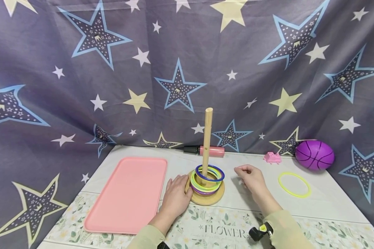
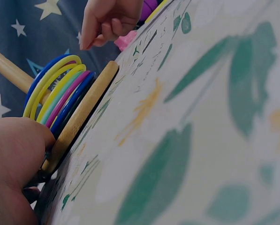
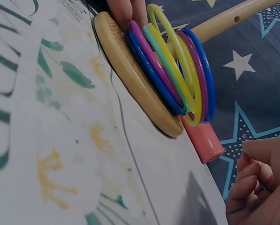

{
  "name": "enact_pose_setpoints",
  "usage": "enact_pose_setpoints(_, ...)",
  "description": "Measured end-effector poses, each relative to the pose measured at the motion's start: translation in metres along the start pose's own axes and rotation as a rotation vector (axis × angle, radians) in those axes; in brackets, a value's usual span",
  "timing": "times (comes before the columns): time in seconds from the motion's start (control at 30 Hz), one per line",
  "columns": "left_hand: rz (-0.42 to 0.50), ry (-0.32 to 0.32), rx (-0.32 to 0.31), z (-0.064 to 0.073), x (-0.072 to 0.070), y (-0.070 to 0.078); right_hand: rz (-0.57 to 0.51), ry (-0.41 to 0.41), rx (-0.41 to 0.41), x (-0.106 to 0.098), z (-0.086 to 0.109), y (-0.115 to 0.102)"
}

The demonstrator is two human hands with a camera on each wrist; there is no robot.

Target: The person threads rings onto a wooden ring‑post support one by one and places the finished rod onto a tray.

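A wooden ring-toss stand, with an upright pole [image 1: 207,135] and a round base [image 1: 205,200], stands in the middle of the table. Several coloured rings [image 1: 202,188] lie stacked round the pole: yellow, teal, purple and blue, some tilted, with a blue ring [image 1: 223,174] uppermost. My left hand [image 1: 177,197] rests against the left edge of the base, thumb beside the rings; its fingertips are partly hidden in the left wrist view. Off to the stand's right, my right hand [image 1: 252,178] hovers with loosely bent fingers [image 3: 252,161] and holds nothing.
At left lies a pink tray [image 1: 127,197]. Behind the stand is a pink and black pump [image 1: 213,151]. A single yellow ring [image 1: 307,186] lies at right, near a small pink toy [image 1: 272,158] and a purple ball [image 1: 314,155]. A star-patterned curtain [image 1: 187,45] backs the table.
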State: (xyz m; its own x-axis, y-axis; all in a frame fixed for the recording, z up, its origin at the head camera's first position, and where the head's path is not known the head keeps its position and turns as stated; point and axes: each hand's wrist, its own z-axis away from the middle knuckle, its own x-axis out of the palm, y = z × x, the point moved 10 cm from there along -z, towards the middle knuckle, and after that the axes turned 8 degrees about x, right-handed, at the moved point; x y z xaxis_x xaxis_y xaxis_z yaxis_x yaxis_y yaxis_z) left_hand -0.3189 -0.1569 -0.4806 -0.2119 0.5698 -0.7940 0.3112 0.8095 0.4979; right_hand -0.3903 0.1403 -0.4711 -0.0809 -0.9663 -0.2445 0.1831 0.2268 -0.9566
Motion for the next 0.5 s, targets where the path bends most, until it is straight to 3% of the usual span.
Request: enact_pose_setpoints(0.5, -0.003, -0.007, 0.001, -0.001, 0.000, -0.001, 0.009, 0.018, -0.002, -0.038, 0.010, -0.002)
